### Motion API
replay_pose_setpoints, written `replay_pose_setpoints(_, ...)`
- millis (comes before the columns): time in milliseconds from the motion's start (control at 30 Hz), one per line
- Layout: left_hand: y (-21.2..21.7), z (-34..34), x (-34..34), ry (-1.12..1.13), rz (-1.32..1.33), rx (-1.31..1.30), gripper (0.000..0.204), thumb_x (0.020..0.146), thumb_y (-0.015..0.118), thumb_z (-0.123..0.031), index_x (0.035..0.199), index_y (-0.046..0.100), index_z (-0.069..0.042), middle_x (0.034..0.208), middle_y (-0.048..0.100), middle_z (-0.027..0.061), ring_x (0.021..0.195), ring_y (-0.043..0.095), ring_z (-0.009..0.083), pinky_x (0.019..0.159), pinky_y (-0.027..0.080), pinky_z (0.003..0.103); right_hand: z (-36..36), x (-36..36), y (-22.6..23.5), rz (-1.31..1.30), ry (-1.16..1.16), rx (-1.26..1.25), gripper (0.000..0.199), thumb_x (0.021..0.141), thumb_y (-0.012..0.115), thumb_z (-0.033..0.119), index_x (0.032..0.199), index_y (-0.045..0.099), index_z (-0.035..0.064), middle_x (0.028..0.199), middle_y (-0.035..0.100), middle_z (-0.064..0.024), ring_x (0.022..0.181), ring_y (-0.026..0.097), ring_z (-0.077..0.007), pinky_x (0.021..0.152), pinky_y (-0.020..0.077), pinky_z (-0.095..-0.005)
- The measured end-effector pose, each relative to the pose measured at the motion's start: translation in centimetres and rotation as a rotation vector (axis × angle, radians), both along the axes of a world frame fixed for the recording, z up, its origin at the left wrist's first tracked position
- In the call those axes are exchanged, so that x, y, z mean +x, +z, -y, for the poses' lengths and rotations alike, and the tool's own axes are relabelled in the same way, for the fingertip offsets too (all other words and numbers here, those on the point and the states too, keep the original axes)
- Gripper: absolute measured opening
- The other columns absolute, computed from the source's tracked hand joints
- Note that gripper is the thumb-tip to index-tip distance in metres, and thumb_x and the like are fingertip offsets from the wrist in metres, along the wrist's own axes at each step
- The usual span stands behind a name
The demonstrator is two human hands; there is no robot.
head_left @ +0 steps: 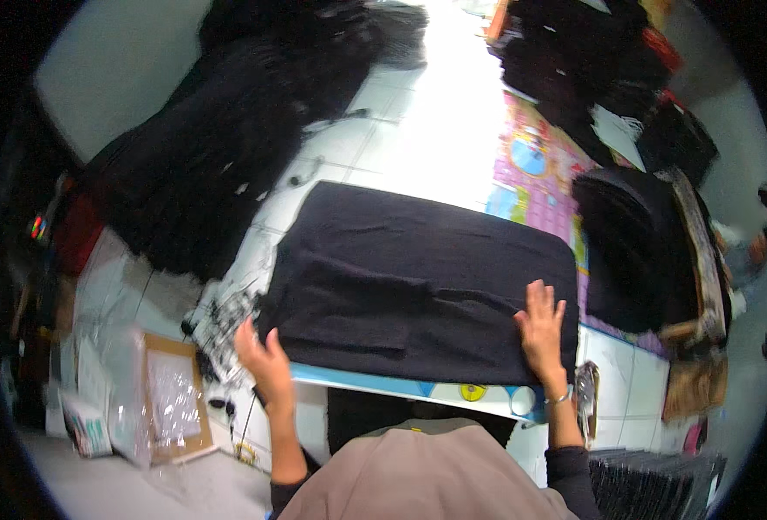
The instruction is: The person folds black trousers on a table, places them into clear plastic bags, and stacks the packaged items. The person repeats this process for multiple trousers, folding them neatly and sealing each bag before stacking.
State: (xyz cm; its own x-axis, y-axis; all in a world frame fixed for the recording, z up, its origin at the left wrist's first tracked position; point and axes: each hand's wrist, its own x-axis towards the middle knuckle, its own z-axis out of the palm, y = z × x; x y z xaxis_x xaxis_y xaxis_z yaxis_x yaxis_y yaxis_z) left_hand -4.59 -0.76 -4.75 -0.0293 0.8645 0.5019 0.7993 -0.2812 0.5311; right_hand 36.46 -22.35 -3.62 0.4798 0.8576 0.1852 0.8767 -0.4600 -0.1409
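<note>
A black folded cloth (pixel 418 277) lies spread over a small low table with a light blue front edge (pixel 383 384). My left hand (pixel 262 360) rests at the cloth's near left corner, fingers spread, pressing its edge. My right hand (pixel 541 329), with a bracelet on the wrist, lies flat on the cloth's near right corner. Neither hand grips anything; both lie palm down on the fabric.
A big heap of black garments (pixel 218 156) lies on the tiled floor at the left. More black stacks (pixel 635 234) sit on a colourful mat (pixel 535 173) at the right. Clear plastic bags and a cardboard piece (pixel 171 394) lie at the lower left. Dark packets (pixel 652 485) lie at the lower right.
</note>
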Motion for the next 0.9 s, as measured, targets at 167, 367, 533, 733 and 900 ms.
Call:
replay_pose_setpoints(167, 0.7, 0.5, -2.6, -0.039, 0.074, -0.112, 0.033, 0.084, 0.075, -0.025, 0.078, 0.059, 0.004, 0.075, 0.053, 0.0075, 0.062, 0.048, 0.0186, 0.059, 0.04, 0.034, 6.4, 12.2, -0.1, -0.556, -0.315, 0.044, 0.056, 0.102, 0.038, 0.046, 0.135, 0.052, 0.0036, 0.151, 0.035, -0.0195, 0.142, 0.026, -0.0397, 0.116, 0.0208, -0.0465)
replay_pose_setpoints(367, 2.1, -2.9, -6.5, -0.191, 0.621, -0.649, 0.042, 0.083, 0.076, -0.019, 0.06, 0.041, -0.016, 0.055, 0.039, -0.0074, 0.05, 0.032, 0.0031, 0.048, 0.026, 0.022, 7.7, 16.7, 1.2, -0.984, 0.027, 0.391, 0.03, 0.078, 0.078, 0.016, 0.065, 0.052, 0.0078, 0.116, 0.06, -0.0069, 0.097, 0.057, -0.0103, 0.089, 0.0446, -0.0283)
replay_pose_setpoints(533, 0.5, -3.5, -8.3, -0.225, 0.894, -0.8, 0.038, 0.087, 0.073, -0.016, 0.065, 0.042, -0.019, 0.061, 0.048, -0.0077, 0.053, 0.04, 0.0023, 0.05, 0.031, 0.02, 8.8, 14.9, -5.3, -1.472, -0.207, 0.787, 0.05, 0.09, 0.059, 0.051, 0.105, 0.063, 0.0039, 0.113, 0.064, -0.0087, 0.1, 0.062, -0.0166, 0.092, 0.0484, -0.0302)
replay_pose_setpoints(733, -1.3, -3.4, -9.3, -0.257, 1.21, -0.823, 0.025, 0.09, 0.068, -0.013, 0.072, 0.053, -0.02, 0.083, 0.067, -0.0044, 0.075, 0.062, 0.0069, 0.069, 0.048, 0.022, 14.0, 8.5, -8.4, -1.714, -0.437, 0.727, 0.041, 0.098, 0.055, 0.036, 0.12, 0.06, 0.0013, 0.116, 0.066, -0.0084, 0.103, 0.063, -0.0159, 0.09, 0.0509, -0.0291)
replay_pose_setpoints(900, -1.2, -3.7, -10.1, -0.372, 1.307, -0.814, 0.014, 0.09, 0.068, -0.011, 0.079, 0.062, -0.018, 0.091, 0.071, -0.0012, 0.085, 0.065, 0.0109, 0.081, 0.05, 0.027, 14.4, 10.1, -0.2, -0.975, -0.25, 1.074, 0.011, 0.096, 0.061, 0.017, 0.098, 0.064, 0.0068, 0.089, 0.062, 0.007, 0.08, 0.051, -0.0026, 0.073, 0.0425, -0.0197)
